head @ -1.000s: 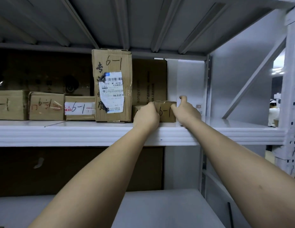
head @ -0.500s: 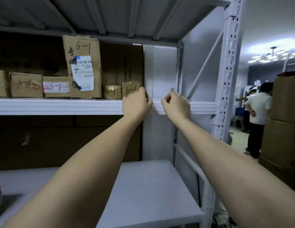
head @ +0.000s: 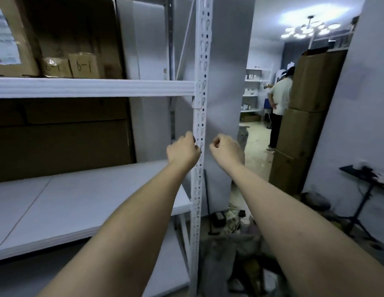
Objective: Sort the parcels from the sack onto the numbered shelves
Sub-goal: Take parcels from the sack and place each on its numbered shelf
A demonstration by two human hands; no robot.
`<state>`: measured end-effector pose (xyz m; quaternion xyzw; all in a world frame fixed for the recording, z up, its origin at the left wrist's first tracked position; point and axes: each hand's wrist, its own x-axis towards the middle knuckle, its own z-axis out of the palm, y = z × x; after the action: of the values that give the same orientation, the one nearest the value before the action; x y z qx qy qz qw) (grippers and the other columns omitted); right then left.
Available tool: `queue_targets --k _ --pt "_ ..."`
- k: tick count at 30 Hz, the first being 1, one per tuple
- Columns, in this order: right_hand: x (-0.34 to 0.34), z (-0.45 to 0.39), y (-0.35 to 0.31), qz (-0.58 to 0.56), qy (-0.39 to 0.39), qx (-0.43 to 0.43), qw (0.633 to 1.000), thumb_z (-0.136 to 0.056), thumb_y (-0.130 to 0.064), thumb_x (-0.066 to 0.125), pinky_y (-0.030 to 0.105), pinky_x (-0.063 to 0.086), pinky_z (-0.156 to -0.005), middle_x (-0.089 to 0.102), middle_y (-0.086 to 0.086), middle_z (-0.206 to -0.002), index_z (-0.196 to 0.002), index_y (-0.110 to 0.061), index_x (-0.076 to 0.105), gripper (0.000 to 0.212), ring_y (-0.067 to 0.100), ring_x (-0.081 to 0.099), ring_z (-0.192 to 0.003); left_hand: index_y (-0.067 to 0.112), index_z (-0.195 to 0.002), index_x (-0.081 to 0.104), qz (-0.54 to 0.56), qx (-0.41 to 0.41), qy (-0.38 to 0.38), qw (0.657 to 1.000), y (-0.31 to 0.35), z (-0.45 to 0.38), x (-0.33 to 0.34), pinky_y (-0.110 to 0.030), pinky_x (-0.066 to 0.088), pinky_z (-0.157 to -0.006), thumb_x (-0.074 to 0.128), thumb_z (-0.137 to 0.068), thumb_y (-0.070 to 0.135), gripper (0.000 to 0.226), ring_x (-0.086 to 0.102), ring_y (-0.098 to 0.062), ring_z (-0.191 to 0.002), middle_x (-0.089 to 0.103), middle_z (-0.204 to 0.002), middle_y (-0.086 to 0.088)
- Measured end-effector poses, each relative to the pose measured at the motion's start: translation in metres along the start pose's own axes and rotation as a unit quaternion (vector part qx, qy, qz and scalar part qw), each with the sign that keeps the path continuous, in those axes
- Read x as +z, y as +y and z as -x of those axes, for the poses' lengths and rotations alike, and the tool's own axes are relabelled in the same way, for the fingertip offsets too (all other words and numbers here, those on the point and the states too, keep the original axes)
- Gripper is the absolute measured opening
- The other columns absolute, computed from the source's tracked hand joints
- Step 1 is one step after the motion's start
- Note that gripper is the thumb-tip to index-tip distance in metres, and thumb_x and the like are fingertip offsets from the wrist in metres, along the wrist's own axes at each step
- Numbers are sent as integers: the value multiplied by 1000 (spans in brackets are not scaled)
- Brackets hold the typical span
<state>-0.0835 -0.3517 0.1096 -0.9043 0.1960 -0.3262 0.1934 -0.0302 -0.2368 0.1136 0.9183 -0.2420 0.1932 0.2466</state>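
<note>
On the upper white metal shelf [head: 90, 87] at the far left stands a tall brown cardboard carton with a white printed label [head: 10, 39], and just right of it sit two small brown cardboard parcels, one wrapped in glossy tape [head: 55, 67] and one marked "6-1" in black pen [head: 85, 65], side by side and apparently touching. Below them the wide white lower shelf board [head: 68, 202] lies bare in front of large brown cartons at its back. The left hand [head: 182, 151] hangs in the air just beside the perforated white steel upright [head: 200, 116], fingers curled in loosely and holding nothing. The right hand [head: 226, 150] is on the other side of the post, likewise loosely curled and empty. Low at the right of the post, on the floor, lies a crumpled grey woven sack [head: 234, 254], its contents too blurred to make out; the next parcels presumably wait there. Judging by those already shelved, the parcels are likely light, stiff-walled boxes, slick where taped, so a grip across two opposite faces with thumb and fingers should hold them without crushing. Further right a person in a pale shirt [head: 280, 101] stands by a stack of big brown cartons [head: 309, 108].
</note>
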Motion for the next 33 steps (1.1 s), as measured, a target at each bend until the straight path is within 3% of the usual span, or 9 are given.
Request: queue_targets --k 9,12,15,20,23,26,30,33 --pt "21 36 152 34 -103 158 981 -94 -31 47 31 45 -72 62 3 -108 -105 -19 61 21 26 59 -96 14 -119 48 -13 35 -206 978 61 34 140 -35 43 -76 44 -96 27 27 57 -30 -103 58 -119 -10" --pt "35 42 199 15 -131 217 967 -93 -27 48 32 50 -73 64 1 -99 -92 -22 62 14 23 61 -88 14 -129 45 -11 43 -267 963 71 34 188 -36 48 -82 46 -96 32 37 57 -28 -107 56 -124 -9" --pt "50 47 241 36 -166 257 951 -96 -29 48 29 42 -69 59 -1 -94 -102 -21 62 17 19 55 -85 14 -129 45 0 34 -322 946 75 33 236 -34 45 -79 49 -96 33 38 56 -28 -109 56 -125 -9" --pt "73 63 300 33 -228 334 914 -98 -33 47 31 43 -78 63 7 -111 -109 -15 61 25 25 57 -96 12 -127 42 13 19 -410 912 79 42 304 -38 45 -88 48 -95 36 40 53 -32 -117 54 -129 -11" --pt "82 70 333 32 -264 363 893 -99 -34 47 32 43 -83 62 9 -118 -117 -14 58 30 29 57 -107 13 -137 37 26 12 -457 889 88 48 337 -39 46 -95 50 -93 36 51 51 -31 -121 51 -135 -11" --pt "90 73 366 33 -303 383 872 -98 -31 46 31 42 -81 59 8 -119 -118 -13 56 29 27 55 -105 11 -137 38 39 2 -492 869 98 52 364 -36 48 -92 49 -93 34 51 54 -30 -117 52 -134 -11" --pt "102 72 418 33 -349 399 848 -97 -28 47 30 39 -73 59 6 -100 -101 -11 57 20 24 54 -91 13 -145 31 31 -37 -531 846 112 51 402 -36 46 -92 45 -93 39 60 50 -29 -121 47 -139 -10" --pt "115 60 465 41 -398 380 834 -98 -32 46 33 44 -82 60 6 -106 -106 -14 58 23 25 56 -100 11 -143 31 35 -73 -549 832 130 46 437 -36 46 -92 46 -95 39 57 51 -29 -120 48 -137 -11"
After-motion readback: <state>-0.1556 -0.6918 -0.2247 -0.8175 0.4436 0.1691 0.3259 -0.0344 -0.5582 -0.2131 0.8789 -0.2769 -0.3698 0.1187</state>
